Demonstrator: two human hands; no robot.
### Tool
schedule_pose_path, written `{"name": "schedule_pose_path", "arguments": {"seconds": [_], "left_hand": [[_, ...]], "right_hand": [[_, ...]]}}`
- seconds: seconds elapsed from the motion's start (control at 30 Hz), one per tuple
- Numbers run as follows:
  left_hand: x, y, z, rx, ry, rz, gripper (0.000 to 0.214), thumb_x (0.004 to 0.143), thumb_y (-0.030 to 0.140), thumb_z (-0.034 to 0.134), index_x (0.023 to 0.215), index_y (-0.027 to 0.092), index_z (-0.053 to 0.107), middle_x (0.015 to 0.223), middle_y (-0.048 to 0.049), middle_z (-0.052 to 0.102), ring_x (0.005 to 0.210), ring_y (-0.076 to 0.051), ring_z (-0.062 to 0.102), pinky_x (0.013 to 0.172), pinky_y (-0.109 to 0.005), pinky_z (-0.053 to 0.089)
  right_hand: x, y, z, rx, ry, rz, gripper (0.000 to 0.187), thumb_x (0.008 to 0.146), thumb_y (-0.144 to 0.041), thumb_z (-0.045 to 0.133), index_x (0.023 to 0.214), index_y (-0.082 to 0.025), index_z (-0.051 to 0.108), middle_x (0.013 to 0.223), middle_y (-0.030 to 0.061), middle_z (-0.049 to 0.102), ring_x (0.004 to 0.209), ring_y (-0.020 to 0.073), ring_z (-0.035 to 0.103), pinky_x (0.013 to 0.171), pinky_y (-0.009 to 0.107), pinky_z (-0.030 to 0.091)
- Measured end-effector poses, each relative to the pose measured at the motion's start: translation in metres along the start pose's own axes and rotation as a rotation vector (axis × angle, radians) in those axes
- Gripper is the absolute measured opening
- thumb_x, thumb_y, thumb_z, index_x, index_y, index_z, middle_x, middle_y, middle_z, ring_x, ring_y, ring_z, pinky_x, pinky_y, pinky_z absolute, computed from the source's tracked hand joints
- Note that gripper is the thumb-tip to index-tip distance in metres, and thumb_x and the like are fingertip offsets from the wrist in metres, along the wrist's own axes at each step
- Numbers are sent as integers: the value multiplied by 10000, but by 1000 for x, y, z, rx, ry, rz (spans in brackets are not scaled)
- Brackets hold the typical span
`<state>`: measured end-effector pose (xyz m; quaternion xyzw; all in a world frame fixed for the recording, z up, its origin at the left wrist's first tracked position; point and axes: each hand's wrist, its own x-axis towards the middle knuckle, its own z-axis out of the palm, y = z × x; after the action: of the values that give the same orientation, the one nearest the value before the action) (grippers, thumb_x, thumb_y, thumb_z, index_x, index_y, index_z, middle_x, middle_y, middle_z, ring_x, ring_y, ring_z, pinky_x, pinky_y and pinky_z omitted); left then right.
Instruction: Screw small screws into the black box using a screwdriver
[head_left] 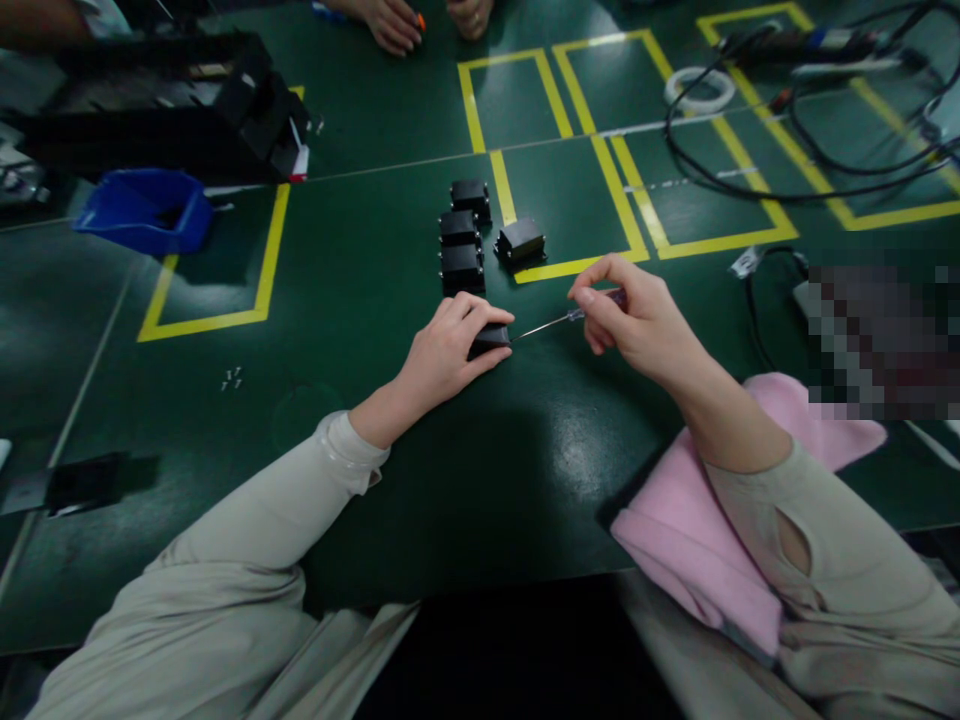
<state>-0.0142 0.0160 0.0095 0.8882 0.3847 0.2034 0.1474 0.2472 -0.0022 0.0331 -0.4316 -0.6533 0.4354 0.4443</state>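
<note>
My left hand is closed round a small black box, pressing it to the green table. In my right hand is a screwdriver with a clear purplish handle. Its thin metal shaft points left, and the tip meets the right end of the black box. Whether a screw sits under the tip is too small to make out. Just beyond my left hand, several similar black boxes stand in a column. Another black box lies at an angle to their right.
Small screws lie at the left. A blue bin stands beside black trays. Under my right forearm is a pink cloth. Cables and a tape roll lie far right. Another person's hands rest across the table.
</note>
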Motion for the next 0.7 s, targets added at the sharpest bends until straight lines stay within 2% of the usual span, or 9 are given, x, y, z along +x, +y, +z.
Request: {"name": "schedule_pose_path", "arguments": {"seconds": [0.2,0.43,0.6,0.7], "left_hand": [[1,0,0,-2,-5,-6,325,970,323,653,1273,223,599,1228,-87,608,1152,-270,581,982,-441,506],[1,1,-1,0,-8,-8,321,971,323,651,1271,220,602,1225,-86,607,1146,-272,582,969,-433,508],[0,1,0,2,-1,-6,322,972,324,654,1273,219,605,1225,-84,608,1150,-270,579,975,-431,505],[0,1,1,8,2,-8,322,972,327,656,1272,221,605,1225,-82,610,1151,-267,578,983,-432,504]], "right_hand": [[-1,0,0,-34,15,-34,185,964,-369,679,993,-265,529,549,-103,520,427,103,508,449,270,369],[0,-2,0,-2,3,23,317,964,-531,652,898,-240,546,495,-111,422,381,79,447,404,254,358],[0,3,0,-9,13,-31,246,959,-442,685,988,-253,530,549,-107,513,419,88,507,433,247,366],[0,4,0,-10,14,-42,251,958,-440,689,981,-251,525,558,-105,524,424,85,510,438,246,367]]}}
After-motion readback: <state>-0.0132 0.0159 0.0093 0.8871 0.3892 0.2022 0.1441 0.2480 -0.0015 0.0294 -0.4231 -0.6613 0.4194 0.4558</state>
